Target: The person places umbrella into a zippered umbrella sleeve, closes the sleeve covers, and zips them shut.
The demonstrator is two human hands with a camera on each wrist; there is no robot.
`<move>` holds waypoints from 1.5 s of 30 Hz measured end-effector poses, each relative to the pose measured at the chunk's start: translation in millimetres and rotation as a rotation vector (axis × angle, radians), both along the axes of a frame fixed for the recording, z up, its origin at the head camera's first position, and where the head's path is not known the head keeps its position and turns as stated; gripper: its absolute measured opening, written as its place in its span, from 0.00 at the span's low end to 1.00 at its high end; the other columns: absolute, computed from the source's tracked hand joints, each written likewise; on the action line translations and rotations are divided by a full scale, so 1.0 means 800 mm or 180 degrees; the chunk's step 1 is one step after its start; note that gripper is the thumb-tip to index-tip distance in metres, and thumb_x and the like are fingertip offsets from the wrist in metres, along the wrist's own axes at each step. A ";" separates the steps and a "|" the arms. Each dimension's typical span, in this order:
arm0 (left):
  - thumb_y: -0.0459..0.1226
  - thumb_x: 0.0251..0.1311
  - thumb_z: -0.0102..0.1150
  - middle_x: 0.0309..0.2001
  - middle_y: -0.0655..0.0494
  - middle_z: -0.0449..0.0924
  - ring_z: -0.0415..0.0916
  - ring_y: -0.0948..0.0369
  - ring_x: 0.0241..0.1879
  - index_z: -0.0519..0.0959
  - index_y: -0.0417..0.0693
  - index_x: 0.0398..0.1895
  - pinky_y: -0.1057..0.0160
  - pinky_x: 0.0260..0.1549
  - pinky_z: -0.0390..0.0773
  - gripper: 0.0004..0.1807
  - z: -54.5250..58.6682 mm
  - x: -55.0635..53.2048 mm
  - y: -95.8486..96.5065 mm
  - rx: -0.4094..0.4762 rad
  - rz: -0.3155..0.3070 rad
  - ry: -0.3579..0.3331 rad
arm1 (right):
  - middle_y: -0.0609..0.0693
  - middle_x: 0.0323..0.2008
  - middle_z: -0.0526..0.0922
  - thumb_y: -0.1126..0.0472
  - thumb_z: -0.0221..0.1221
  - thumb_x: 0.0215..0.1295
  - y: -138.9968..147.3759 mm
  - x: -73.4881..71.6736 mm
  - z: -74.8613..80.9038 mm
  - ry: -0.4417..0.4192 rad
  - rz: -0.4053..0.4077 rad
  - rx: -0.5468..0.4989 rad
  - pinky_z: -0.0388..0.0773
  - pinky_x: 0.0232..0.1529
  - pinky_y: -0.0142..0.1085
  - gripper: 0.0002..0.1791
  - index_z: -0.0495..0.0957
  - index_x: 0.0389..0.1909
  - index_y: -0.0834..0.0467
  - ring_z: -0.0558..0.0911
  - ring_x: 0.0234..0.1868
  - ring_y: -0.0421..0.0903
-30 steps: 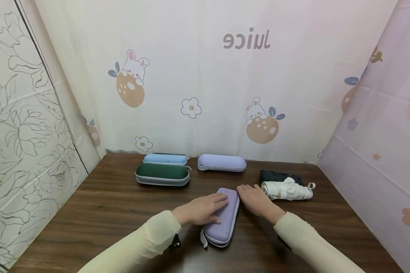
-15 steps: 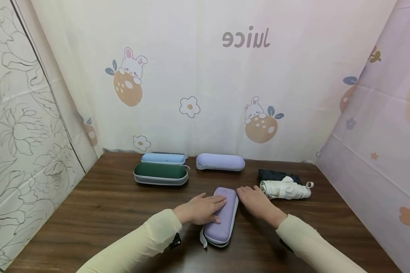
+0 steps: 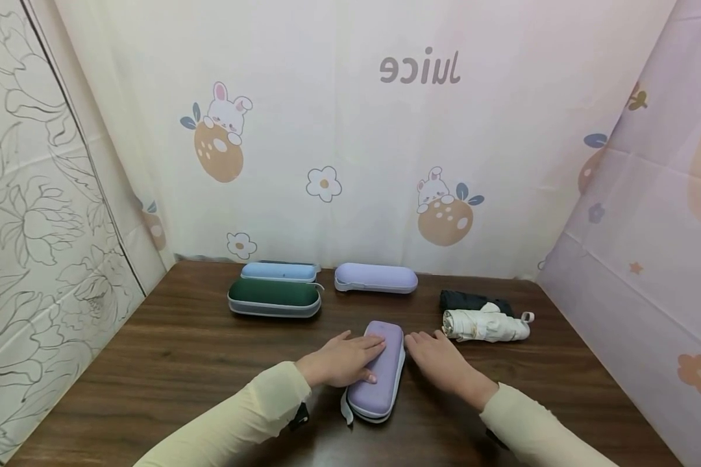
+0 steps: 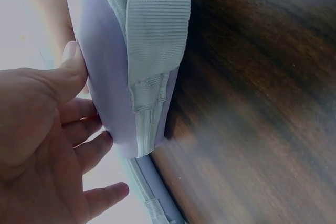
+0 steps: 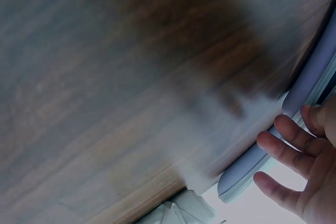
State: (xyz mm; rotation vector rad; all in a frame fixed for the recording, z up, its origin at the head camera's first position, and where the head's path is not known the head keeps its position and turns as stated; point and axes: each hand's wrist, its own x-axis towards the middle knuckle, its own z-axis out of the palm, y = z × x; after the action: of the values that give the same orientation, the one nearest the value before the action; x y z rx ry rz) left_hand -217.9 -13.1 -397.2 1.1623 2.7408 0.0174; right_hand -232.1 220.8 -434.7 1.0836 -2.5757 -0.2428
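Note:
A lilac zip case (image 3: 380, 370) with a pale zip edge lies lengthwise on the brown table. My left hand (image 3: 343, 358) rests across its top with fingers extended, thumb on the near part of the lid. In the left wrist view, a pale fabric strap (image 4: 159, 22) loops from the case's end, and a dark gap shows in the zip above it. My right hand (image 3: 441, 361) is at the case's right edge, fingertips right beside the zip. A dark gap also runs between the zip bands in the right wrist view. I cannot tell whether the right fingers pinch the zip pull.
Behind the case stand a dark green case (image 3: 274, 295), a light blue case (image 3: 279, 270) and another lilac case (image 3: 376, 277). A folded white umbrella (image 3: 485, 324) lies to the right, in front of a black one (image 3: 473, 301). Patterned curtains (image 3: 350, 130) surround the table.
My right hand has moved a little toward me along the case's right edge, from its far corner. The left hand stays on the lid. The view has shifted slightly.

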 end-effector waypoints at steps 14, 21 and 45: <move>0.56 0.64 0.48 0.70 0.57 0.60 0.56 0.64 0.68 0.63 0.48 0.70 0.52 0.62 0.60 0.36 -0.003 0.011 0.003 0.0055 0.0074 0.0376 | 0.49 0.33 0.78 0.68 0.60 0.59 -0.008 0.014 -0.001 0.0102 0.0192 0.0022 0.73 0.37 0.46 0.08 0.71 0.36 0.57 0.78 0.35 0.46; 0.59 0.62 0.50 0.65 0.55 0.69 0.65 0.63 0.63 0.70 0.46 0.66 0.54 0.59 0.65 0.36 -0.007 0.021 0.011 0.0056 0.0147 0.0859 | 0.49 0.33 0.77 0.66 0.60 0.61 -0.012 0.016 0.000 0.0143 0.0199 0.0150 0.74 0.37 0.46 0.06 0.72 0.37 0.57 0.78 0.35 0.46; 0.38 0.46 0.75 0.67 0.61 0.63 0.54 0.62 0.69 0.69 0.59 0.64 0.48 0.63 0.57 0.39 0.012 -0.047 -0.005 0.0114 -0.0908 0.0076 | 0.49 0.37 0.80 0.64 0.61 0.60 -0.012 0.008 0.007 0.0076 0.0366 0.0354 0.71 0.36 0.42 0.09 0.74 0.40 0.56 0.79 0.39 0.46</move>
State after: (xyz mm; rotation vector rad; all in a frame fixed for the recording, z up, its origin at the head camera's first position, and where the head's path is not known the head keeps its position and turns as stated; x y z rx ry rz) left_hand -255.5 -17.1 -387.6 1.5610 2.5770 0.0175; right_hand -225.7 211.1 -429.4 1.2559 -2.4941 -0.3717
